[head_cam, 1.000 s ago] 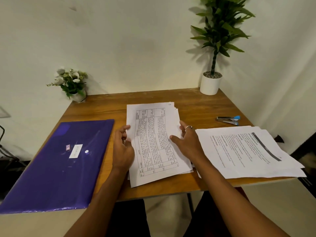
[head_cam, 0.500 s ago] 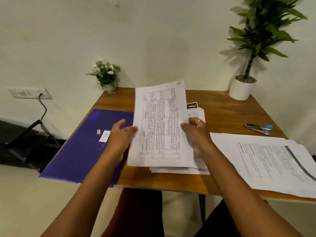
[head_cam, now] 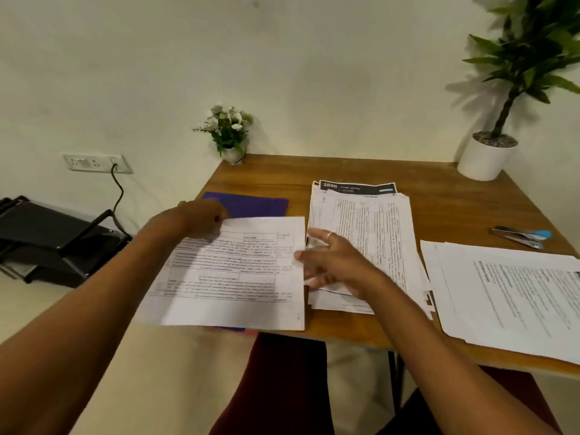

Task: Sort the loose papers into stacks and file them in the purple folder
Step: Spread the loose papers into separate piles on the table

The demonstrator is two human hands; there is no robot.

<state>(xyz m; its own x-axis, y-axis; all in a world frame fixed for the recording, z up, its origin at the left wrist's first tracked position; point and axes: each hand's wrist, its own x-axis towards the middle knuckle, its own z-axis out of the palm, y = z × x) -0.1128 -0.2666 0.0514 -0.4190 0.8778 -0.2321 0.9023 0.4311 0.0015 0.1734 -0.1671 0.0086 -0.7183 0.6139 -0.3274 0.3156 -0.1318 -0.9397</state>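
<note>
Wooden desk [head_cam: 439, 211] against a pale wall. Nearest, one printed sheet [head_cam: 238, 277] lies over the purple folder [head_cam: 251, 205] and hides most of it. Left hand [head_cam: 204, 219] pinches the far left corner of the printed sheet. Right hand [head_cam: 332, 265], fingers spread, rests on the middle pile [head_cam: 370, 233] just right of the folder. Paper judged light, limp and prone to slide on plastic, so best held by its edges.

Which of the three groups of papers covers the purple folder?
The single sheet held by the left hand; the middle stack and right pile lie on the table.
</note>
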